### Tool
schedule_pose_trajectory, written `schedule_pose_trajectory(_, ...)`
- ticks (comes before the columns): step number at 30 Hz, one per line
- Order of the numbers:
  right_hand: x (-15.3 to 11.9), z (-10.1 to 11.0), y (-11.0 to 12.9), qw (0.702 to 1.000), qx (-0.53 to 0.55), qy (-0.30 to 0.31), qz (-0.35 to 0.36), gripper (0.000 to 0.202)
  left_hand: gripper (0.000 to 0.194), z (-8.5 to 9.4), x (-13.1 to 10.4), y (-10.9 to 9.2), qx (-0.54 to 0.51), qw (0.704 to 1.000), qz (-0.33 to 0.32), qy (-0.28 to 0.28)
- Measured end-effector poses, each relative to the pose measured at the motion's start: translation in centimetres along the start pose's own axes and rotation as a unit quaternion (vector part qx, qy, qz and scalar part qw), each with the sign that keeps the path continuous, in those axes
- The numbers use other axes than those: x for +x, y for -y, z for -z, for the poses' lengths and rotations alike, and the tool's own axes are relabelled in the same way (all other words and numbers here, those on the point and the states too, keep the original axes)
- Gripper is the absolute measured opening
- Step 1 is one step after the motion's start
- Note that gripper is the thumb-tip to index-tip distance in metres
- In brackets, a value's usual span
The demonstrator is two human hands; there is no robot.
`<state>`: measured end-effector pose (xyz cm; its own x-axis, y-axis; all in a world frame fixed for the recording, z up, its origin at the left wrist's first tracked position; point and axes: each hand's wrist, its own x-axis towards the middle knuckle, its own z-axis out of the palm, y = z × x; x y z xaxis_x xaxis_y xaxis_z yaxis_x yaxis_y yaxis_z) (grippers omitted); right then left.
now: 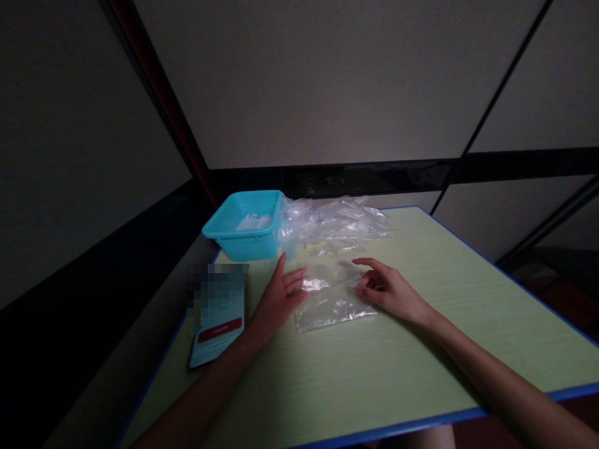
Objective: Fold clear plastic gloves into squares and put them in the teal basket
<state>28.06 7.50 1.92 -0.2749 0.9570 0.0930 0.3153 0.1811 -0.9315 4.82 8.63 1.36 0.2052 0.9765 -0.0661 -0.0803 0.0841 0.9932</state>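
Note:
A flat, clear plastic bag lies on the table between my hands, with light glinting off its creases. My left hand is open at the bag's left edge, thumb pointing up and fingers spread over that edge. At the opposite edge is my right hand, its index finger stretched out over the bag. The thumb and the curled fingers below come together in a pinch at the bag's edge. Just how much of the plastic is between them is partly hidden.
A pile of clear plastic bags lies along the table's back edge. Beside it stands a turquoise basket with something pale inside. A phone lies left of my left forearm. Panelled walls rise behind the blue-edged table.

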Motion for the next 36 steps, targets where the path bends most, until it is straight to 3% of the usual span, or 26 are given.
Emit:
schedule_pose_trajectory(3, 0.0, 0.1, -0.1, 1.0, -0.019, -0.006, -0.011, 0.042, 0.1, -0.2, -0.2, 0.2, 0.051, 0.998, -0.034, -0.007)
schedule_pose_trajectory(7, -0.1, 0.4, -0.1, 0.999, -0.03, -0.006, -0.025, 0.041, 0.081, -0.4, -1.2, 0.3, 0.186, 0.971, -0.139, -0.061)
schedule_pose_trajectory(10, -0.2, 0.6, 0.0, 0.999, -0.047, 0.005, -0.026, 0.042, 0.066, -0.6, -2.0, 0.5, 0.331, 0.915, -0.226, -0.047)
schedule_pose_trajectory(13, -0.6, 0.6, 0.1, 0.998, -0.034, 0.024, -0.04, 0.044, 0.057, -0.9, -2.7, 0.7, 0.441, 0.851, -0.285, 0.019)
schedule_pose_trajectory(18, -2.4, 0.1, 0.2, 0.998, -0.067, 0.0, -0.021, 0.044, 0.062, -1.8, -3.9, 0.5, 0.501, 0.807, -0.281, 0.141)
schedule_pose_trajectory(25, -4.3, -1.1, -0.5, 0.991, -0.116, -0.059, 0.006, 0.043, 0.071, -2.6, -4.9, 0.4, 0.53, 0.766, -0.267, 0.248)
schedule_pose_trajectory(31, -4.4, -1.5, -0.3, 0.979, -0.188, -0.072, 0.023, 0.046, 0.068, -2.8, -5.0, 0.2, 0.547, 0.75, -0.24, 0.284)
schedule_pose_trajectory(36, -4.8, -1.8, -0.3, 0.968, -0.239, -0.073, 0.012, 0.045, 0.069, -3.1, -5.0, -0.2, 0.599, 0.712, -0.229, 0.287)
